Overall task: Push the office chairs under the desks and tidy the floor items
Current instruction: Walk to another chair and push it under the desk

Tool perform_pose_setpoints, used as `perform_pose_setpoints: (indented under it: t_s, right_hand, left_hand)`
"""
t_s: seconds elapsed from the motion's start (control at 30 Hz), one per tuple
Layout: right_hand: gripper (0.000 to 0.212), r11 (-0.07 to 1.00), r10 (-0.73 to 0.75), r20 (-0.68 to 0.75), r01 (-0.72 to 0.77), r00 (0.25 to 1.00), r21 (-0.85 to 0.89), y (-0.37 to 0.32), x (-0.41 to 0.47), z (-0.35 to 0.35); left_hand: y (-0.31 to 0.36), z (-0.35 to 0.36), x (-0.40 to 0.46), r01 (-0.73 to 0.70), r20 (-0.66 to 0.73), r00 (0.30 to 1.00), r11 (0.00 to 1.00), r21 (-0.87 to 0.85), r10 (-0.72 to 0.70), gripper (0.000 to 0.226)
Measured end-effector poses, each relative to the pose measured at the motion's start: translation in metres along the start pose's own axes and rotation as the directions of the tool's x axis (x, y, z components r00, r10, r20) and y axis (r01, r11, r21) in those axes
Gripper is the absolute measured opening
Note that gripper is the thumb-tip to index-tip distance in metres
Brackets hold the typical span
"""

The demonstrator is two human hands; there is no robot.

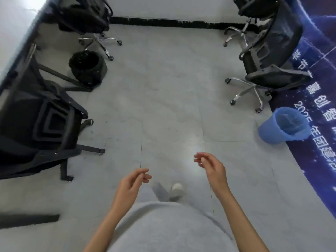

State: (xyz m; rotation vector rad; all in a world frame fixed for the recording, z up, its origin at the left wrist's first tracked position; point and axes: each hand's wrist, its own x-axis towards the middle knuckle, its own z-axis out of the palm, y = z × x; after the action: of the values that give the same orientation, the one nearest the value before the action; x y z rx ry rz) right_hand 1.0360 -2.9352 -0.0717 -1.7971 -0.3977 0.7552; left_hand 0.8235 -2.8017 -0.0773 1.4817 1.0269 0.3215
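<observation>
While we stood mid-floor, our left hand (133, 180) and right hand (211, 165) hung loosely curled, holding nothing. The nearest office chair (39, 128) sat ahead and to our left, its back toward us and its seat part under the table (13, 40), so the left hand was closer. A black bin (87, 67) stood beyond it; a blue bin (283, 125) lay tipped to our right.

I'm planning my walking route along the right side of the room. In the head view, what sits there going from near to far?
Blue bin lined with a bag, at the edge of the printed blue floor mat → near office chair on a chrome base → far office chair by the wall.
</observation>
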Motion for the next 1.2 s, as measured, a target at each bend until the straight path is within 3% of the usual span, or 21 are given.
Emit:
perform_pose_setpoints:
  t_s: [0.13, 0.33, 0.53, 0.67, 0.8, 0.83, 0.9, 0.97, 1.03, 1.1, 1.13, 1.2]
  right_hand:
    - [0.03, 0.992, -0.113, 0.233, 0.122, 0.966, -0.024, -0.067, 0.108, 0.036]
    - [0.03, 0.971, -0.151, 0.46, 0.219, 0.875, -0.096, -0.104, 0.227, 0.119]
    - [0.031, 0.957, -0.056, 0.609, 0.217, 0.791, -0.194, -0.119, 0.293, 0.199]
    - [0.028, 0.905, -0.024, 0.751, 0.333, 0.66, -0.264, -0.152, 0.325, 0.265]
    - [0.028, 0.808, -0.087, 0.901, 0.559, 0.425, -0.186, -0.203, 0.351, 0.358]
    - [0.024, 0.745, -0.154, 0.932, 0.658, 0.329, -0.11, -0.217, 0.355, 0.385]
    - [0.02, 0.521, -0.332, 0.939, 0.847, 0.091, 0.102, -0.245, 0.363, 0.439]
    - [0.035, 0.288, -0.385, 0.909, 0.915, -0.161, 0.284, -0.265, 0.37, 0.496]
    - [0.042, 0.112, -0.327, 0.876, 0.905, -0.356, 0.41, -0.278, 0.372, 0.551]
    - [0.047, -0.029, -0.185, 0.846, 0.863, -0.501, 0.505, -0.283, 0.374, 0.602]
    - [0.048, -0.064, -0.063, 0.842, 0.845, -0.535, 0.532, -0.283, 0.375, 0.624]
    - [0.043, -0.134, 0.201, 0.848, 0.843, -0.491, 0.52, -0.28, 0.375, 0.656]
  left_hand:
    - [-0.004, -0.018, 0.013, 0.092, -0.308, 0.944, 0.991, -0.101, -0.119, 0.03]
    - [-0.01, -0.039, 0.075, 0.139, -0.551, 0.787, 0.95, -0.278, -0.277, 0.034]
    - [0.036, -0.11, 0.176, 0.039, -0.677, 0.704, 0.963, -0.266, -0.215, 0.031]
    - [0.075, -0.173, 0.216, 0.024, -0.799, 0.583, 0.986, -0.166, -0.149, 0.022]
    - [0.094, -0.227, 0.235, 0.035, -0.915, 0.398, 0.998, -0.058, -0.067, 0.027]
    - [0.095, -0.238, 0.238, 0.091, -0.943, 0.332, 0.996, 0.01, -0.021, 0.029]
    - [0.092, -0.262, 0.246, 0.297, -0.966, 0.218, 0.934, 0.199, 0.137, 0.034]
    - [0.078, -0.286, 0.255, 0.558, -0.962, 0.201, 0.786, 0.267, 0.184, 0.042]
    - [0.058, -0.304, 0.262, 0.718, -0.979, 0.203, 0.681, 0.144, -0.007, 0.052]
    - [0.043, -0.316, 0.271, 0.803, -0.959, 0.166, 0.596, -0.005, -0.231, 0.056]
    - [0.037, -0.319, 0.275, 0.837, -0.951, 0.141, 0.546, -0.034, -0.275, 0.056]
    - [0.031, -0.323, 0.28, 0.877, -0.954, 0.095, 0.478, -0.056, -0.286, 0.054]
